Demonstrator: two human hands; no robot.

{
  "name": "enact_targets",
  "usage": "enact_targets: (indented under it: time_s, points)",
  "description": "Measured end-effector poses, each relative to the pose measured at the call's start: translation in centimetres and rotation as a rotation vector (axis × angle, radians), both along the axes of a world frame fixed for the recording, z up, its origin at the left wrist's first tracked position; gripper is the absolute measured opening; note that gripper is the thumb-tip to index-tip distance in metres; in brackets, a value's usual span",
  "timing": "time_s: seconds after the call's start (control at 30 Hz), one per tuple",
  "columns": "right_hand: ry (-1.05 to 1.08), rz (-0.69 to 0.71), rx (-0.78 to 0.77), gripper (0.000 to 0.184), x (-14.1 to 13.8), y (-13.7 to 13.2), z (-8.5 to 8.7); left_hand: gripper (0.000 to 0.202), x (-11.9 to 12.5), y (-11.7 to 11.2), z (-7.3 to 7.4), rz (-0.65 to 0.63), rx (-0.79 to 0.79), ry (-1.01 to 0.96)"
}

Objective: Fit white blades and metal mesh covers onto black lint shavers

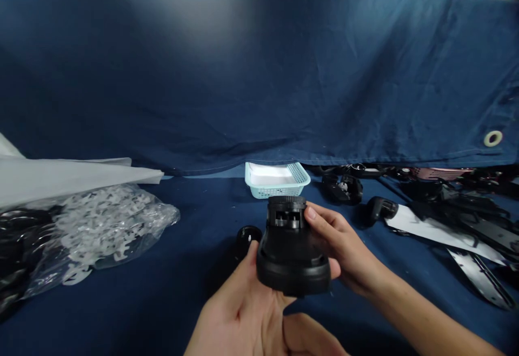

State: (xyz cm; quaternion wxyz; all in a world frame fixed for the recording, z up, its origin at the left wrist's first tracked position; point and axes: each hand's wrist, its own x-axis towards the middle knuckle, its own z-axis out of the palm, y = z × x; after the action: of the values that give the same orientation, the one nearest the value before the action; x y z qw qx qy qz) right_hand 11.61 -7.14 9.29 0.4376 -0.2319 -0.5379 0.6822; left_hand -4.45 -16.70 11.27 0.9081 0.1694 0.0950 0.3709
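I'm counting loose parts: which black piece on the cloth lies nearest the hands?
The small round black piece just left of the held black housing, by the left hand; the other black pieces lie farther right.

Dark blue cloth (259,75) is covering the scene. The near part (292,256) is looking plain black. Farther, a pale turquoise basket (299,174) is showing a grid pattern; at left, white pieces (106,220) are lying.

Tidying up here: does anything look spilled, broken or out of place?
Nothing looks spilled or broken. The left hand and right hand hold the black part; the white pieces sit inside their bag; metal strips lie jumbled at right.
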Motion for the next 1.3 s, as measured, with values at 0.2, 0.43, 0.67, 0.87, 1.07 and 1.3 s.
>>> enact_targets:
  time_s: [0.2,0.43,0.67,0.87,1.07,1.3]
  points:
    - [-0.040,-0.027,0.016,0.031,0.0,0.4,-0.4,0.078,-0.1,0.3,0.0,-0.036,0.027,-0.006]
    - [-0.004,-0.056,0.195,0.048,1.3,1.2,-0.5,0.092,-0.3,1.3,-1.2,-0.019,-0.096,0.155]
    - [-0.113,-0.077,0.371,0.051,2.3,1.8,-0.6,0.044,-0.3,3.0,-1.6,0.568,0.184,0.597]
    - [-0.354,-0.251,0.582,0.055,1.8,1.9,-1.4,0.040,-3.1,2.7,-1.0,0.645,0.227,0.696]
    - [-0.588,-0.296,0.718,0.034,-0.2,2.4,-5.1,0.036,-11.6,-1.7,0.5,0.941,0.060,0.664]
    - [-0.897,-0.093,1.122,0.062,-4.1,1.3,-12.1,0.022,-26.8,-10.0,2.2,1.714,0.067,0.911]
